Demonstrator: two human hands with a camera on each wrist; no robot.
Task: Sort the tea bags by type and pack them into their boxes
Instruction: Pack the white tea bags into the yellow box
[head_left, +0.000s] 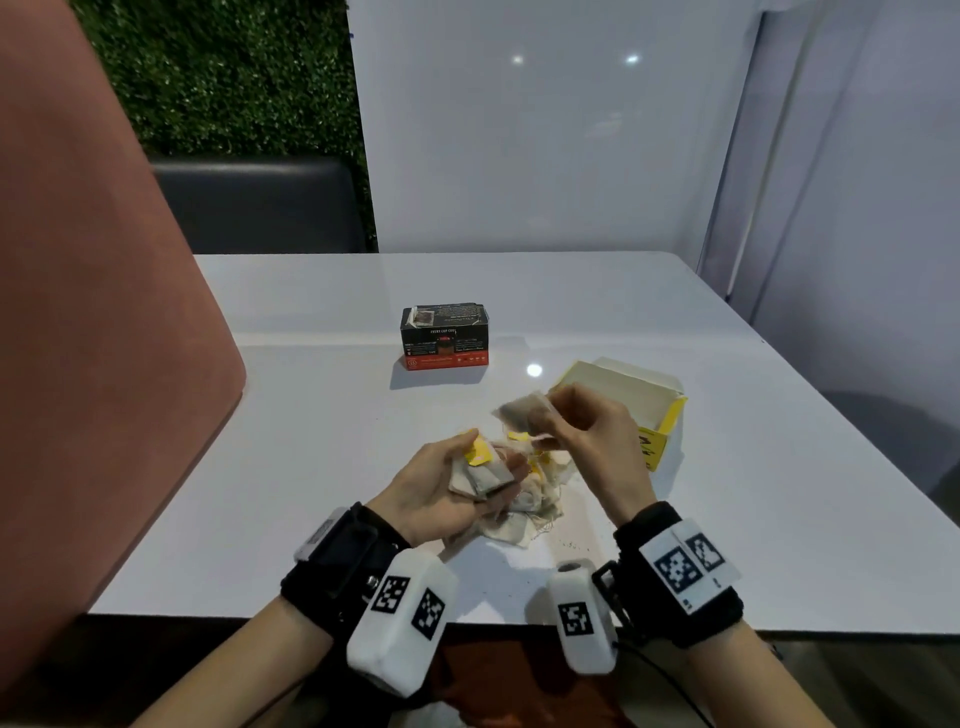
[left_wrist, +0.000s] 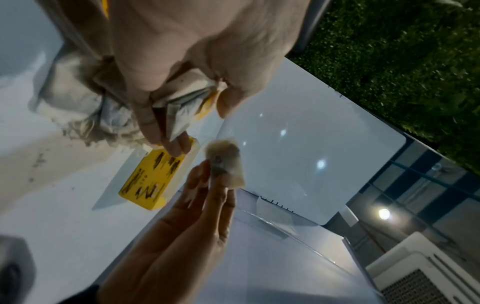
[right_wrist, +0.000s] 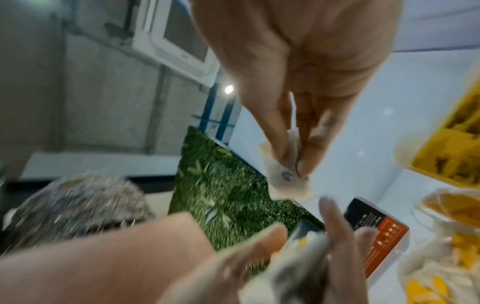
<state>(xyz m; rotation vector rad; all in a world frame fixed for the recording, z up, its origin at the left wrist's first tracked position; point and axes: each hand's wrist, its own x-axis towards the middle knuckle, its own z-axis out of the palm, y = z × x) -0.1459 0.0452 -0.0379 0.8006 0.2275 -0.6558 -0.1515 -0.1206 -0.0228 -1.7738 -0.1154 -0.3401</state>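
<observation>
My left hand (head_left: 457, 478) is palm up near the table's front and grips a small stack of tea bags (head_left: 483, 475) with yellow tags; the left wrist view shows that stack of tea bags (left_wrist: 182, 98) clamped between its fingers and thumb. My right hand (head_left: 576, 421) is raised just to the right and pinches a single tea bag (head_left: 522, 408) with a reddish tag, the same tea bag (right_wrist: 284, 176) (left_wrist: 227, 162) in both wrist views. A loose pile of tea bags (head_left: 530, 499) lies under both hands. An open yellow box (head_left: 649, 410) stands on the right, a closed black-and-red box (head_left: 444, 338) farther back.
The white table (head_left: 753, 467) has bare room left, right and behind the boxes; tea crumbs (head_left: 571, 545) lie near its front edge. A pink chair back (head_left: 93, 312) rises at the left, a dark seat (head_left: 260, 202) and a green hedge wall (head_left: 228, 73) behind.
</observation>
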